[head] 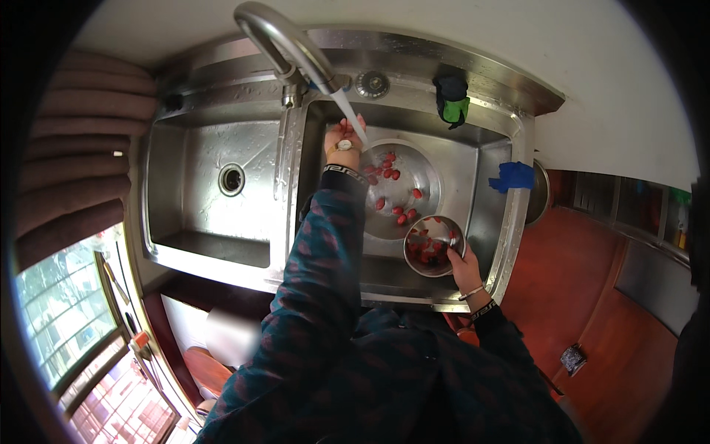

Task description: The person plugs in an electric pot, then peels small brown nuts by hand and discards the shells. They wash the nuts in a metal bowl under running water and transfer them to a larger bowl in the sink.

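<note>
My left hand (345,133), a watch on its wrist, is palm up beside the water stream (349,114) falling from the steel faucet (302,41). Its fingers are partly curled and a little apart, with nothing clearly visible in them. My right hand (466,269) grips the rim of a small steel bowl (435,268), thumb on the inner side. Small red fruits (430,244), possibly jujubes, lie in that bowl. Beyond it, a wide steel basin (432,166) sits in the right sink bowl, with several more red fruits (398,211) scattered in its water. My left forearm covers the basin's left edge.
On the left is a second sink bowl (222,144) with a drain (231,180). A drain strainer (372,84) sits on the back ledge. A dark and green cloth (454,102) and a blue cloth (513,176) drape over the sink's rim. A window (64,311) is at lower left.
</note>
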Demonstrator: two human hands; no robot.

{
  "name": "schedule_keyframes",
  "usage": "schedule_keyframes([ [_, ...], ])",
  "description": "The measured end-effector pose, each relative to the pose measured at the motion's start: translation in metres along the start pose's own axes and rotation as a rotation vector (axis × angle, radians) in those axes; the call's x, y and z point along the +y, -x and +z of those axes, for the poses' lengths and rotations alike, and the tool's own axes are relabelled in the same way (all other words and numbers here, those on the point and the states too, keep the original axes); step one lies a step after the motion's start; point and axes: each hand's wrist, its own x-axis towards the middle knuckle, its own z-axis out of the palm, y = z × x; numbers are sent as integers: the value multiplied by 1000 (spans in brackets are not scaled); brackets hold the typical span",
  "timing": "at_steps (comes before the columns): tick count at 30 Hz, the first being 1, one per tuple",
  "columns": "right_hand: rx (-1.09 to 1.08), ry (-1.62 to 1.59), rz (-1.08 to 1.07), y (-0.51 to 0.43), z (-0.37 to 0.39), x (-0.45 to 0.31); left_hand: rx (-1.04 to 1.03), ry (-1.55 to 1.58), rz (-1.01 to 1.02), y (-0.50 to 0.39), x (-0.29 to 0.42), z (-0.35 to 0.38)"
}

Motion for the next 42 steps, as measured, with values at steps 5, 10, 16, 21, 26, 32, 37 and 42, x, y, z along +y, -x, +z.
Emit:
schedule_keyframes([
  [5,19,34,53,-4,-11,4,51,176,-46,-3,-10,-1],
  [10,19,108,62,-17,-13,0,78,119,91,8,-19,-8],
  [16,0,97,34,-26,0,-4,104,17,125,16,-15,-13],
  [21,-30,112,21,-26,12,-9,28,-73,-20,18,-17,-13],
  [26,-26,131,-41,-22,26,-21,-51,-123,-198,31,-35,-18],
  [32,-18,63,73,-31,47,-56,-119,-234,-228,53,-2,-10],
  [37,1,-45,39,-60,76,-104,-295,-781,-104,90,44,-27],
  [42,-33,-5,-41,-90,112,-147,-398,-875,-188,135,56,-48],
])
